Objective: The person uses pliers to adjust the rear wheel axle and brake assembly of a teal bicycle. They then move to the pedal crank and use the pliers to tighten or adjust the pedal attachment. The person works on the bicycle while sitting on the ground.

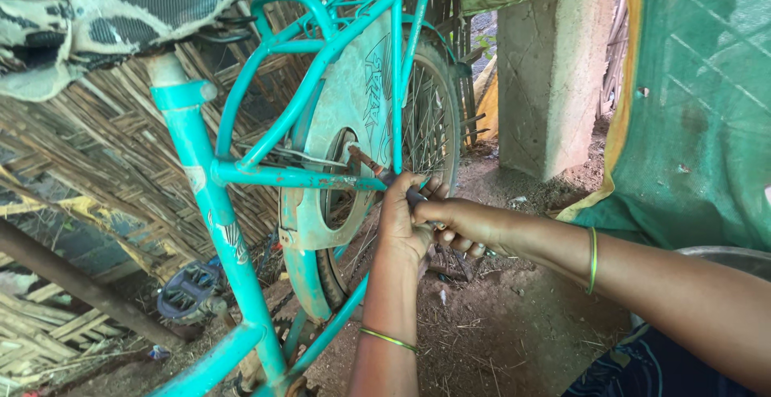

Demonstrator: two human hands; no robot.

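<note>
Rusty and thin, the tool (365,160) sits at the rear hub of the teal bike (241,172), its tip against the chain guard (337,124), beside the wheel (430,124). My left hand (401,220) is clenched round its dark handle, and my right hand (454,224) clamps over the same grip from the side. I judge a slip most likely: pushed off-line, the tip could skate off the fitting and drive my knuckles into the spokes, or the bike could tip on this loose dirt (498,325).
</note>
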